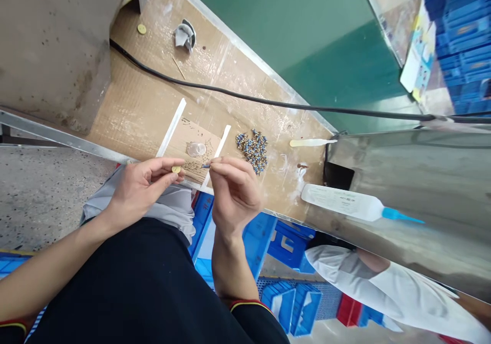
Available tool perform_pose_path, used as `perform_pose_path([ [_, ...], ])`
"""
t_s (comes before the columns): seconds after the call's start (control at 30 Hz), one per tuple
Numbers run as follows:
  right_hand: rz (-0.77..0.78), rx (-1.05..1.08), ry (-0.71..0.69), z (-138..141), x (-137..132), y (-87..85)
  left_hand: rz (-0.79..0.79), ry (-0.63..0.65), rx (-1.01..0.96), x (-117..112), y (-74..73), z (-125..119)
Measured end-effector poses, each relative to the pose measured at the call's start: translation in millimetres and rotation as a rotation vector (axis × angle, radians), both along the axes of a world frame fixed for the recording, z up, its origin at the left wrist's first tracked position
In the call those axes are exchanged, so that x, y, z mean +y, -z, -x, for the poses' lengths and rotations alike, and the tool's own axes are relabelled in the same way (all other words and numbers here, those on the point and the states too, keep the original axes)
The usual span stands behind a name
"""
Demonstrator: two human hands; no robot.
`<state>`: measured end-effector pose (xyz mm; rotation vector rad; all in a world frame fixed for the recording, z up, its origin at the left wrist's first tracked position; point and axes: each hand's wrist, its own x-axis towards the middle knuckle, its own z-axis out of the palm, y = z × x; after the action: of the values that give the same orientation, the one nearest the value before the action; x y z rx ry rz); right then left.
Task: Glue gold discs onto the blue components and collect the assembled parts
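Observation:
My left hand point(143, 184) pinches a small round yellow disc point(176, 169) between thumb and fingertips at the near edge of the cardboard-covered bench point(146, 103). My right hand point(232, 188) is closed on a tiny blue and metal part point(206, 166), held just right of the disc. Both hover over a small cardboard pad point(192, 152) framed by two white strips. A pile of several blue and gold parts point(253, 148) lies just beyond my right hand.
A clear round lens-like piece point(196, 149) rests on the pad. A black cable point(230, 94) crosses the bench. A white glue bottle with a blue tip point(345, 201) lies on a metal chute at right, near a white spatula point(310, 142). Another person's white sleeve point(383, 282) shows lower right. Blue crates point(291, 293) sit below.

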<state>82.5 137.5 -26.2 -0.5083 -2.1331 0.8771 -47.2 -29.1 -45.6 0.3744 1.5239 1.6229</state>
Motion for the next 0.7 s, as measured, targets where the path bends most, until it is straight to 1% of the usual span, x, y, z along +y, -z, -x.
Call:
perform_pose_path([
  [0.07, 0.053, 0.029, -0.032, 0, -12, -1.6, 0.012, 0.017, 0.128, -2, -6.7, -3],
  [0.13, 0.075, 0.047, -0.062, 1, -21, -0.7, 0.025, 0.021, 0.260, -2, -12.3, -4],
  [0.27, 0.098, 0.046, -0.083, 3, -26, 2.3, 0.019, 0.019, 0.429, -2, -18.0, -3],
  [0.53, 0.135, 0.049, -0.121, 2, -27, 2.3, -0.005, 0.018, 0.537, -3, -16.0, -7],
  [0.7, 0.116, 0.041, -0.113, 3, -28, 1.9, -0.017, 0.022, 0.557, -4, -18.7, -8],
])
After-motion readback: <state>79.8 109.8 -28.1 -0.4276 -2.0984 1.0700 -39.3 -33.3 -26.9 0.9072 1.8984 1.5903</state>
